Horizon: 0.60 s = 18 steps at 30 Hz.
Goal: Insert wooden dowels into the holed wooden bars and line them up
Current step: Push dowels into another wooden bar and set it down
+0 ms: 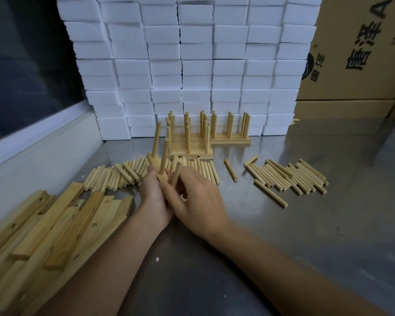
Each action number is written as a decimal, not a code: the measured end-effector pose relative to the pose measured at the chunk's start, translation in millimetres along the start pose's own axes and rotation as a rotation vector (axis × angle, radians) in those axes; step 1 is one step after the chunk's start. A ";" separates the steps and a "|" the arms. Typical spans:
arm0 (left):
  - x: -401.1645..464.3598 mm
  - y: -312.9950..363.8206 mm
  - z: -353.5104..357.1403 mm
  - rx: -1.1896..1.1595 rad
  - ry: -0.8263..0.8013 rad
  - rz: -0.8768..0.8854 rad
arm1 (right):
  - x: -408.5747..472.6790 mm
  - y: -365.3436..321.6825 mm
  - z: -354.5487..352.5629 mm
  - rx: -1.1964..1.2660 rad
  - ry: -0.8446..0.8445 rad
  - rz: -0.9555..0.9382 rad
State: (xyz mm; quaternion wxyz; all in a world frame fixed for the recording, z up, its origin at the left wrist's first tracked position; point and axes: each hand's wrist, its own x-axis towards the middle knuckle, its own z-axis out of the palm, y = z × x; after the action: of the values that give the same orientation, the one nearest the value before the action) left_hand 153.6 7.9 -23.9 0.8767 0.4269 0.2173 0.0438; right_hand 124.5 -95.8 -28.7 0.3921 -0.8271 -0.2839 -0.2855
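Head view: left hand (154, 197) is gripping a holed bar (156, 169) w/ two dowels (163, 159) standing upright in it. Right hand (196, 201) is pinching a third dowel (177, 173) just beside the bar. Loose dowels (290, 176) are lying right of the hands, spare bars (55, 229) to the left, finished racks (192, 137) beyond, all on the bench (306, 224).
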 end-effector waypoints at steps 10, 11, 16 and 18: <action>1.9 1.0 1.4 -0.063 -0.137 -0.021 | 4.5 15.5 -4.0 0.095 -0.145 0.157; 2.4 1.5 0.6 -0.057 -0.160 -0.038 | 5.1 16.8 -5.8 0.118 -0.140 0.171; -1.9 1.8 0.1 -0.101 -0.166 -0.001 | 13.1 36.0 -18.0 0.076 -0.082 0.260; -3.0 1.6 1.9 -0.138 -0.181 0.014 | 15.6 44.4 -23.1 0.060 -0.061 0.286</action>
State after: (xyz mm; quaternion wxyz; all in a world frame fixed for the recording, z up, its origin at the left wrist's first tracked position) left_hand 151.8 6.8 -20.7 0.9198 0.3690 0.1306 0.0260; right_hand 160.1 -134.2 -27.2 0.4446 -0.8552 -0.1832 -0.1931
